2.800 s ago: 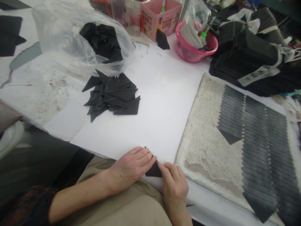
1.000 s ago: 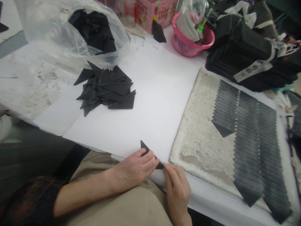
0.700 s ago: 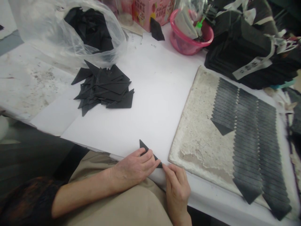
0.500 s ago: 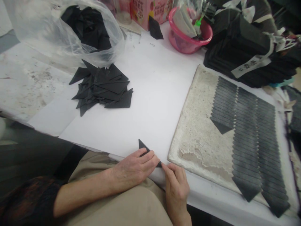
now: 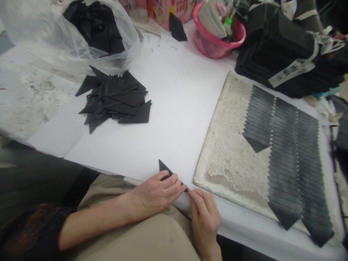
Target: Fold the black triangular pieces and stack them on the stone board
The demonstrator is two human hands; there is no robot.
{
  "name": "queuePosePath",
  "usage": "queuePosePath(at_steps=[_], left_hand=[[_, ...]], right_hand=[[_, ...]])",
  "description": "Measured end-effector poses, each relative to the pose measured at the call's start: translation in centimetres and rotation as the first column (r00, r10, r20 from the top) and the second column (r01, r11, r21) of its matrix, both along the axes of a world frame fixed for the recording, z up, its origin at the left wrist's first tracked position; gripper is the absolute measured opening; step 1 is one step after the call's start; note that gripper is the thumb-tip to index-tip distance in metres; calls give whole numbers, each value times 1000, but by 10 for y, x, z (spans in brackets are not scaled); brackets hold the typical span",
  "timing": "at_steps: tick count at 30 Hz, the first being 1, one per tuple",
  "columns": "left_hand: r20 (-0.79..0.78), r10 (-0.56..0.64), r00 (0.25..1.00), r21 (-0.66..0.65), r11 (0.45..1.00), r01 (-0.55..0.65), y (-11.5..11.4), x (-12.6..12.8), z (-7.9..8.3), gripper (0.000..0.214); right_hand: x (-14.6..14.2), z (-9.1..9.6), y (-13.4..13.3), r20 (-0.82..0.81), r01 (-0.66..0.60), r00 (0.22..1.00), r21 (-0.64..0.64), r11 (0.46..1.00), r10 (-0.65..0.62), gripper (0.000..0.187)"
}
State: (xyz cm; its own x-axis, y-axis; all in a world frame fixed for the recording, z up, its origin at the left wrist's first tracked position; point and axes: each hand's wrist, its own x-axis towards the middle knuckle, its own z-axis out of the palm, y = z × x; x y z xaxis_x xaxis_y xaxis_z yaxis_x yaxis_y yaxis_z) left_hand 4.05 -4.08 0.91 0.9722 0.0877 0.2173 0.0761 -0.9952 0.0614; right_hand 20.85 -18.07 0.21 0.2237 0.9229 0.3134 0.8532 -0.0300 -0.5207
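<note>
My left hand point(image 5: 156, 192) lies flat on a small black triangular piece point(image 5: 163, 167) at the near edge of the white sheet point(image 5: 168, 119), fingers stretched over it. Only the piece's upper corner and right tip show. My right hand point(image 5: 204, 215) sits just right of it, fingers curled, its fingertips pinching the piece's right tip. A loose pile of black triangles point(image 5: 115, 99) lies further back on the left.
A worn grey board point(image 5: 231, 152) on the right carries overlapping rows of black pieces point(image 5: 282, 145). A clear plastic bag point(image 5: 65, 32) of black pieces, a pink bowl point(image 5: 214, 36), a pink box and black bundles point(image 5: 285, 54) line the back.
The black piece has gone from lying wide under both hands to a narrower shape with one corner sticking up. My hands stay at the near edge; the camera has drifted slightly.
</note>
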Motion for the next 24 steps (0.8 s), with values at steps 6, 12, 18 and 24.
queuePosePath(at_steps=[6,12,18,24], left_hand=[[-6,3,1000,17,1000,-3,0,0,1,35],[-17,6,1000,15,1000,-6,-1,0,1,36],[-8,1,1000,10,1000,-1,-1,1,2,35],[-15,-4,1000,-8,1000,4,0,2,3,35]], right_hand=[[0,1,-2,18,-1,1000,-16,1000,2,25],[0,1,-1,-2,10,1000,-34,999,-10,23],[1,4,0,-109,83,990,-91,992,-93,19],[3,3,-1,-26,10,1000,-80,997,-12,20]])
